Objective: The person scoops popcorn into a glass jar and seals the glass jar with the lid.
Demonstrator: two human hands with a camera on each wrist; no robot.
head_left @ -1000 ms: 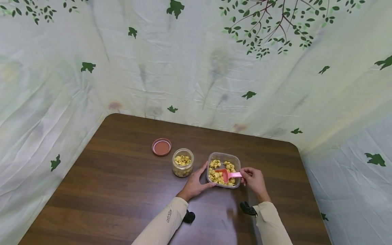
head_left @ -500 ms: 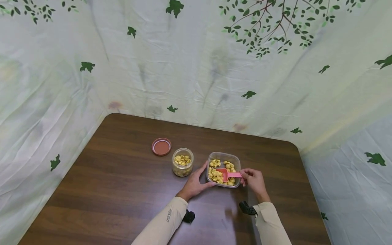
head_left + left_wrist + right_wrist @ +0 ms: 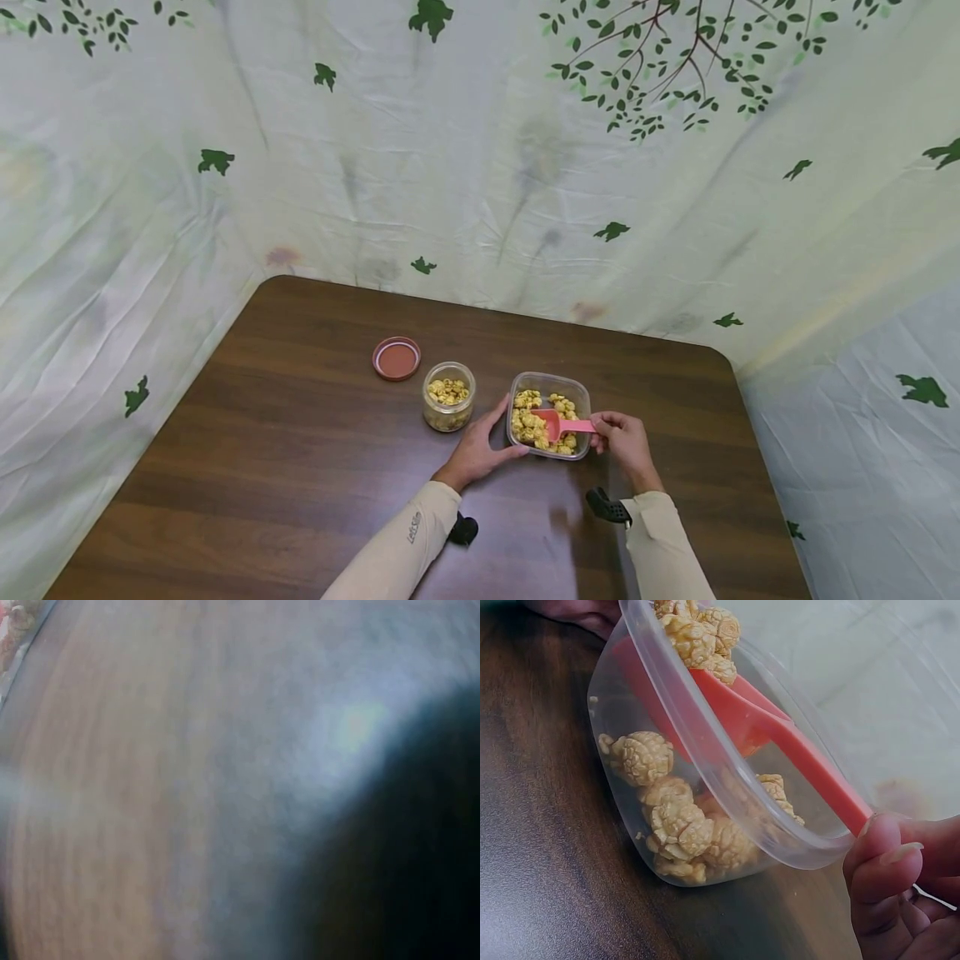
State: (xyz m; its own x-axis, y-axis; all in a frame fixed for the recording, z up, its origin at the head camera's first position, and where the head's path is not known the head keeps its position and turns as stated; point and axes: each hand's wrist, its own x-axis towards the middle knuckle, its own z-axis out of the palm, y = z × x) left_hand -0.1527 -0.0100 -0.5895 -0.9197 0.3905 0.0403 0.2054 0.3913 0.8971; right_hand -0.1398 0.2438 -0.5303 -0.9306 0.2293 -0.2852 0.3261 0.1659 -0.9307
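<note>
While left hand (image 3: 474,457) holds tub (image 3: 551,377), right hand (image 3: 625,442) pinches scoop (image 3: 566,426), more popcorn (image 3: 528,427) covering it.

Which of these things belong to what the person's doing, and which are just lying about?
Part of the job:
pink scoop, pinched by the right fingers
clear container, touched by the left fingers
popcorn inside it
open jar, probably, since it holds similar popcorn

Just lying about:
red lid, untouched
leaf-print cloth, seemingly only a backdrop
</note>
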